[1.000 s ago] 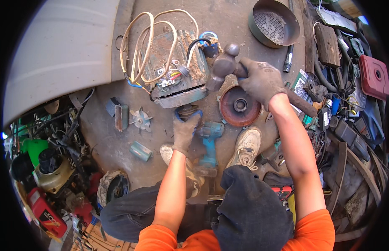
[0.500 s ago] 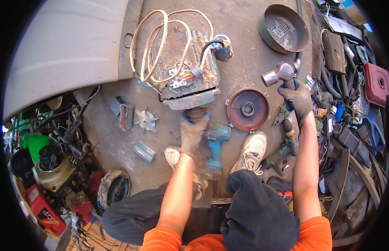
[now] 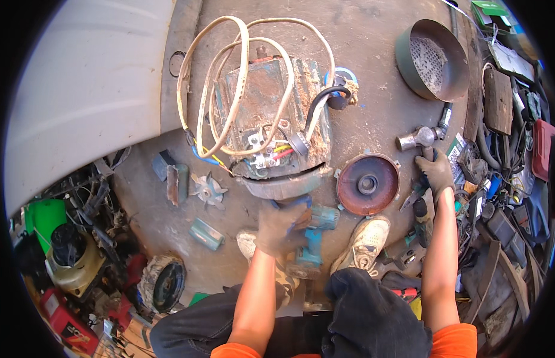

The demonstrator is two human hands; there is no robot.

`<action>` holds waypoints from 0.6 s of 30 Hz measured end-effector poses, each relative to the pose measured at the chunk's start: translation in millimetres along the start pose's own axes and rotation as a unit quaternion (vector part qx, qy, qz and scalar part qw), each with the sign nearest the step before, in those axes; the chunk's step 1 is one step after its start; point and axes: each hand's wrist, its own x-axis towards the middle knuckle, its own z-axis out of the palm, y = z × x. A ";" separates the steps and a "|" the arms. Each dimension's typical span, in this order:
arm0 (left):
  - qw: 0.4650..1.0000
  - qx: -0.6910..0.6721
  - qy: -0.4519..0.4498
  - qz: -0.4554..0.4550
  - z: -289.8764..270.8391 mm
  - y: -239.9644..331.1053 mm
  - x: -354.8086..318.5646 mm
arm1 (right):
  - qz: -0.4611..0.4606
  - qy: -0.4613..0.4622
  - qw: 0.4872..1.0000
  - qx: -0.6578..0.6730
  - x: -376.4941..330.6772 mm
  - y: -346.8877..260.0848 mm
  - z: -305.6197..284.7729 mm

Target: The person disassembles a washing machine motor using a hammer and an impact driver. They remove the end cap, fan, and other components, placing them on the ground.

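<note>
the motor [image 3: 271, 128] is the landmark here: a rusty, blue-green finned block lying on the dirty floor [image 3: 373, 65], with cream cable [image 3: 230, 77] looped over its top and coloured wires showing at its open near end.

just below that near end the left hand [image 3: 277, 227], gloved, is clenched round the top of a teal drill [image 3: 310, 241] that lies between the person's shoes [image 3: 364, 241]. the drill looks compact, stiff and moderately heavy; its moulded body gives a sure hold, and the handle is the natural place to take it, away from the nose end toward the motor.

to the right of the motor, past a round rusty cover [image 3: 368, 184], the right hand [image 3: 435, 173], also gloved, is closed on the handle of a hammer [image 3: 418, 139]; its steel head lies just beyond the fingers. the hammer should feel head-heavy and rigid, best held low on the handle for swing, nearer the head for control.

the motor itself looks very heavy and awkward, with sharp fins and flaking rust; i judge it better rolled or braced than lifted, and never by the cable.

left of the motor lie a small fan [image 3: 209, 190] and a flat metal piece [image 3: 173, 182]. far right and above it sits a round sieve-like pan [image 3: 432, 59].
</note>
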 end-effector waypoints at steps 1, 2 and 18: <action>1.000 0.024 0.006 -0.008 -7.8 -6.1 0.1 | 0.009 -0.007 1.000 -0.003 0.7 -3.2 1.2; 0.998 0.055 0.019 0.002 -6.8 -5.4 0.4 | 0.013 -0.012 1.000 -0.016 1.8 -3.2 1.7; 0.764 0.570 0.013 0.303 -15.6 -19.1 -0.1 | 0.037 0.027 0.997 -0.061 0.5 -11.8 8.3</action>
